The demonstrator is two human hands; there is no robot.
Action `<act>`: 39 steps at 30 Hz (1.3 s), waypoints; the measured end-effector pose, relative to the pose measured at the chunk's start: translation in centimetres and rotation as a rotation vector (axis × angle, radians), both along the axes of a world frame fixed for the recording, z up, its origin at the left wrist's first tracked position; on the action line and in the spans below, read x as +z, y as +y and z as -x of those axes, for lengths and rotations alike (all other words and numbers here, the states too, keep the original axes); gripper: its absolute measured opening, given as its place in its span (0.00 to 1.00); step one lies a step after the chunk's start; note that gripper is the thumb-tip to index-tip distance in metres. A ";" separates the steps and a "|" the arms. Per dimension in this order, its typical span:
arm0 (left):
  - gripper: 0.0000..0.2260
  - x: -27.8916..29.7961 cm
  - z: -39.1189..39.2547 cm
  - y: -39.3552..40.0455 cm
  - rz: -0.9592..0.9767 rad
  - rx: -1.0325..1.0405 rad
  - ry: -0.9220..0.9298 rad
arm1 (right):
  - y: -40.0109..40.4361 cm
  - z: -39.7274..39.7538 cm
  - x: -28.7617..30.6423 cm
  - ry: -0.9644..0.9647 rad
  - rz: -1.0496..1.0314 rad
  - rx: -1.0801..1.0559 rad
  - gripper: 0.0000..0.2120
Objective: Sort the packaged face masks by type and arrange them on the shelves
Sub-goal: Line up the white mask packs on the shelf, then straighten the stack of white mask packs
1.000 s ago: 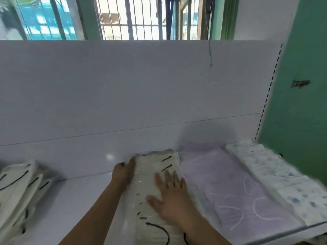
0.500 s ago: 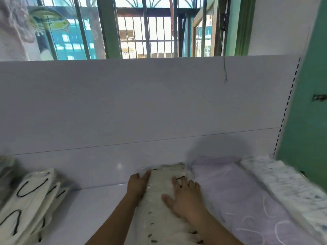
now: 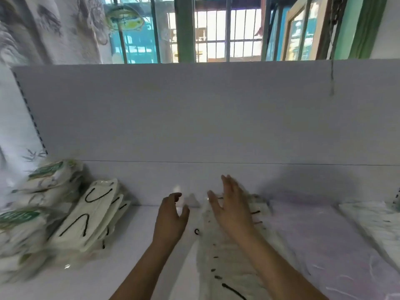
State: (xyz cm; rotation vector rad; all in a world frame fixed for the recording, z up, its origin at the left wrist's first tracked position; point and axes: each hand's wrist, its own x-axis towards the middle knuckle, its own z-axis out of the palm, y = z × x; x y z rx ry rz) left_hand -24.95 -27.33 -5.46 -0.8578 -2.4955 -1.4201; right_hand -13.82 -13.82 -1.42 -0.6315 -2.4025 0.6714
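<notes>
Flat on the white shelf board (image 3: 149,263), just in front of the back panel: a row of clear-wrapped cream face masks with black ear loops (image 3: 229,256), running toward the camera, touching the row of pale lilac packaged masks (image 3: 320,245) on its right. Left hand (image 3: 171,219) beside the cream row's left edge, fingers loosely curled, holding nothing. Right hand (image 3: 231,208) over the far end of that row, fingers straight and spread, gripping nothing; whether touching the wrap or just above it, impossible to tell. Likely light, soft and floppy, with slick film that slides and fans out easily. Best squared up by pressing flat palms against both long sides, or lifted by pinching across a whole stack rather than one packet. At far left, leaning stacks of cream masks with black loops (image 3: 91,215) and green-labelled packs (image 3: 43,182), prone to slumping.
</notes>
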 end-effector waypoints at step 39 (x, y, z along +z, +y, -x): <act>0.49 1.5 11.1 -26.0 -0.137 -0.338 -0.648 | -22.0 12.7 -1.4 0.243 1.288 0.455 0.26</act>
